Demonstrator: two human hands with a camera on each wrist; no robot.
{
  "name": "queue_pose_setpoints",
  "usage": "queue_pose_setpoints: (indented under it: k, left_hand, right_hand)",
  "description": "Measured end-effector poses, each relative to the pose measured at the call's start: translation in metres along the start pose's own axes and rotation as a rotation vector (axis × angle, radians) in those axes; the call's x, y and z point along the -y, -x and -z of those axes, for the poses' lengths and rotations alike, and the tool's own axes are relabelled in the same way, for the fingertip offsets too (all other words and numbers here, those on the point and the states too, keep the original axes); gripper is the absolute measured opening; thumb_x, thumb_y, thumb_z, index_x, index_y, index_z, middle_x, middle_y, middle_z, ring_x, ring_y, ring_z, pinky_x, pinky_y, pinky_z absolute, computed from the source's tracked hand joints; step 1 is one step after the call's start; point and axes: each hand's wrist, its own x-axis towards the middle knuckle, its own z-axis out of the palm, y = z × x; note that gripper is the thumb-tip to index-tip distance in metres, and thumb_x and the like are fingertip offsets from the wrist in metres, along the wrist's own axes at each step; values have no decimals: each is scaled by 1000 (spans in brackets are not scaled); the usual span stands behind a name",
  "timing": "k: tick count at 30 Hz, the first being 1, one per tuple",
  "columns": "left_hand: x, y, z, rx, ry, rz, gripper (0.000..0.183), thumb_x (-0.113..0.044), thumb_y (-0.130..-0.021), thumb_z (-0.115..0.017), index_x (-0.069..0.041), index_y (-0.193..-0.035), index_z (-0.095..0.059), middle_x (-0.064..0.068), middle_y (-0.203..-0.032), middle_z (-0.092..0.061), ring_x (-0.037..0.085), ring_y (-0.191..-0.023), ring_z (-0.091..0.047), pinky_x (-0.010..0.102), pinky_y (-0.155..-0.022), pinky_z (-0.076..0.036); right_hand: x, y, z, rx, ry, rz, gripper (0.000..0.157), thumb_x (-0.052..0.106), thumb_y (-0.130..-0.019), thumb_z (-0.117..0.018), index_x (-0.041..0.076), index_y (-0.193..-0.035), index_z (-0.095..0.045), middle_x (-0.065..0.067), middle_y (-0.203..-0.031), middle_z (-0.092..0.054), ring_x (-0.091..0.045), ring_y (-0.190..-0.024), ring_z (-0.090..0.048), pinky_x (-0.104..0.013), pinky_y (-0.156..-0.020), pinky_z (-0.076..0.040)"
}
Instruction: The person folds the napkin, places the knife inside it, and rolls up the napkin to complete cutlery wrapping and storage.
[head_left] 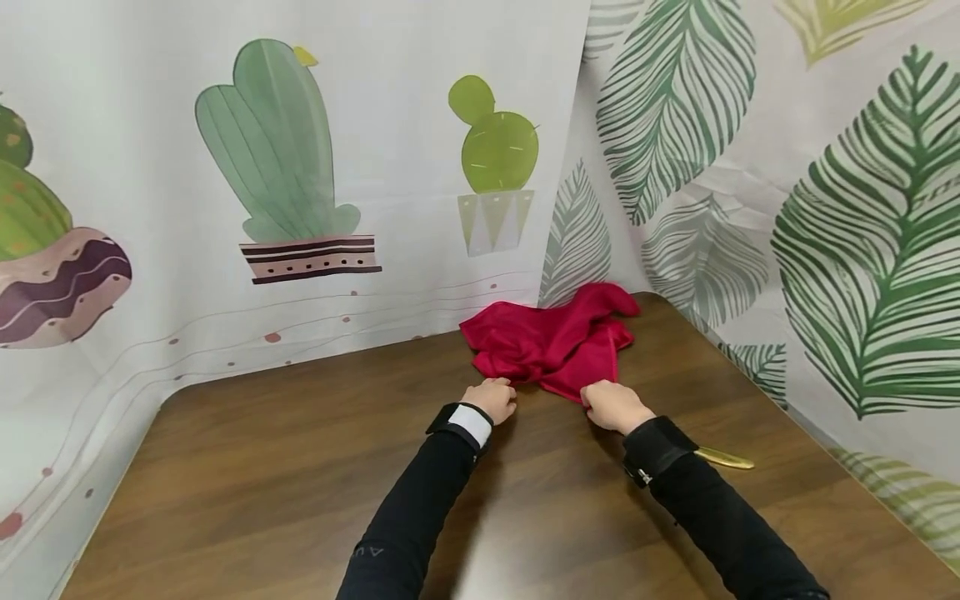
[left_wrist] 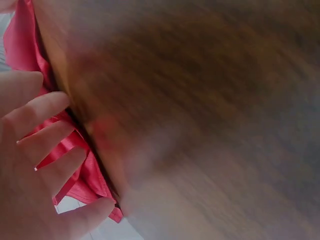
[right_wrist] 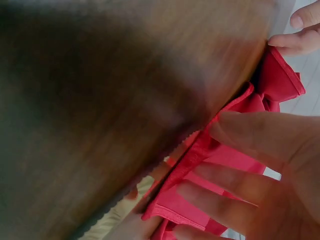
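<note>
Black fabric sleeves [head_left: 401, 525] nearest me; left hand [head_left: 491, 399], right hand [head_left: 617, 406], fingers spread, at crumpled red cloth [head_left: 551, 337] near surface's [head_left: 285, 467] far-right corner.

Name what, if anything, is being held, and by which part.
Cannot be told: left hand and right hand are at the near edge of the red cloth, but no grip shows clearly.

Looked fwd/down from head, far off, at table [head_left: 285, 467]. Peeked v. close from each wrist [head_left: 468, 423] at L hand [head_left: 492, 400] & R hand [head_left: 617, 406]. Saw red cloth [head_left: 551, 337] in all 3.
</note>
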Motion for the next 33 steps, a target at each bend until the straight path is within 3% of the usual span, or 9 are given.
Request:
queue_pose_setpoints:
  k: [4, 8, 15, 18, 22, 29, 33]
  left_hand:
    - [5, 0, -6, 3, -5, 18, 26, -26, -88, -51, -15, -109, -62, -2, -123, -49, 19, -113, -43, 47, -81, -40]
    - [10, 1, -10, -19, 13, 13, 23, -25, -88, -52, -11, -101, -64, 0, -116, -52, 19, -107, -48, 46, -79, -41]
    - [23, 7, -7, -135, 73, -64, 16, -19, -84, -58, -4, -84, -64, 7, -97, -54, 21, -91, -55, 38, -74, -46]
    - [34, 8, -3, -219, 91, -92, 13, -13, -81, -61, -1, -83, -64, 10, -90, -55, 22, -88, -55, 32, -74, -46]
    - [50, 18, 6, -342, 164, -47, 11, -5, -76, -65, 0, -84, -61, 10, -85, -55, 24, -83, -56, 31, -70, -47]
    - [81, 49, 23, -579, 362, 35, 11, 5, -74, -60, 0, -82, -54, 12, -83, -52, 29, -79, -55, 37, -68, -46]
    - [105, 75, 34, -643, 470, 45, 9, 7, -77, -56, 1, -83, -52, 15, -83, -53, 30, -82, -53, 38, -73, -43]
  right_hand:
    - [3, 0, -1, 51, -11, 18, 13, -5, -75, -54, 6, -75, -60, -8, -79, -60, -26, -81, -58, -35, -66, -46]
    - [2, -2, -3, 31, 1, 11, 19, -8, -74, -51, 8, -65, -54, -7, -72, -58, -24, -72, -58, -35, -62, -45]
    - [-2, -5, 0, -17, -38, 3, 21, -8, -68, -51, 9, -57, -54, -3, -60, -53, -17, -56, -51, -31, -51, -41]
    - [-1, -7, 5, -84, -31, 10, 14, -5, -70, -54, 6, -67, -62, -6, -68, -60, -23, -63, -58, -34, -55, -45]
    - [4, -7, 15, -220, -32, 50, 14, -4, -71, -58, 0, -82, -67, -11, -80, -64, -29, -75, -60, -40, -63, -47]
    - [17, -2, 32, -431, -85, 146, 11, -7, -73, -59, -2, -81, -65, -11, -79, -62, -26, -76, -59, -38, -66, -47]
    - [22, 7, 40, -521, -104, 202, 13, -10, -72, -59, -3, -82, -63, -12, -81, -62, -26, -77, -59, -37, -66, -48]
